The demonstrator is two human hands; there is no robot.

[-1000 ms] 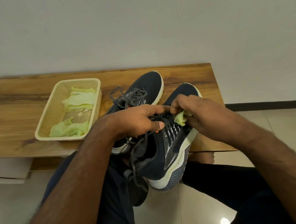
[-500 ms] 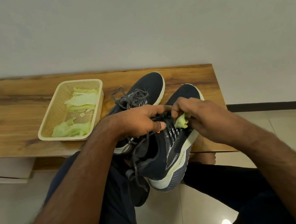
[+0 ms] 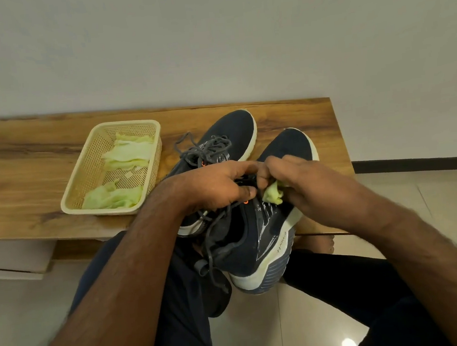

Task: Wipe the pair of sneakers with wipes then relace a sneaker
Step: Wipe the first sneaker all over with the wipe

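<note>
Resting heel-down toward the person's lap, the near sneaker [image 3: 259,242] is tilted up so its lace area faces both hands, which probably makes the eyelets easier to reach. The left hand [image 3: 217,186] curls over the tongue and pinches the dark laces [image 3: 213,230], seemingly to steady them. Just right of it, the right hand [image 3: 309,184] has its fingers closed on a crumpled green wipe [image 3: 272,195] pressed against the eyelet row, so wiping looks unfinished and relacing not yet begun. Beyond the near sneaker, the second sneaker [image 3: 229,133] sits flat on the wooden bench [image 3: 26,170], laces loose. Left of that, a cream basket [image 3: 83,184] holds more wipes [image 3: 125,155] within easy reach.
</note>
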